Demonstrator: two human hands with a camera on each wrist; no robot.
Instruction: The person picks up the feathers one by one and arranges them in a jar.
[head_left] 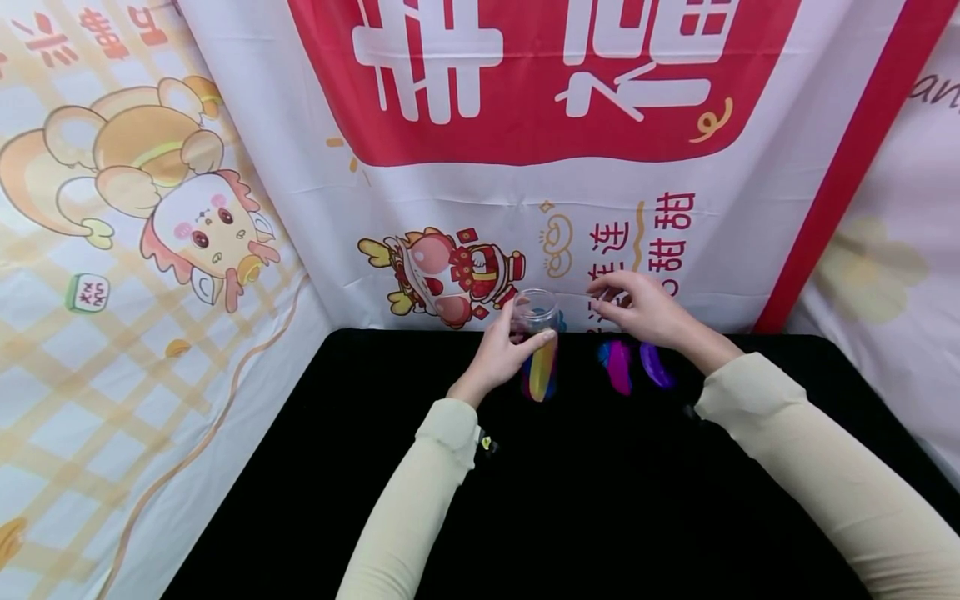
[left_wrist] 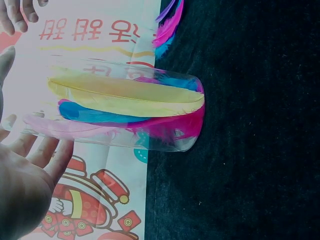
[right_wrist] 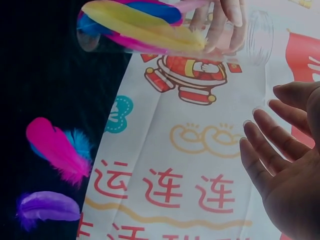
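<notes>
A clear jar (head_left: 537,308) stands upright near the table's back edge, its threaded mouth uncovered. My left hand (head_left: 501,348) grips it around the upper part, thumb on the near side. Inside lean a yellow feather (left_wrist: 130,95), a blue feather (left_wrist: 100,113) and pink ones (left_wrist: 170,125). My right hand (head_left: 637,310) hovers to the right of the jar, apart from it, fingers loosely bent with nothing between them. Below that hand a magenta feather (right_wrist: 59,150) lies over a blue one (right_wrist: 80,142). A purple feather (right_wrist: 50,206) lies beside them.
The black table (head_left: 525,517) spreads toward me. Right behind its back edge hangs a printed white and red cloth (head_left: 480,183). Another patterned cloth (head_left: 112,375) borders the left side, and a pale one (head_left: 885,350) the right.
</notes>
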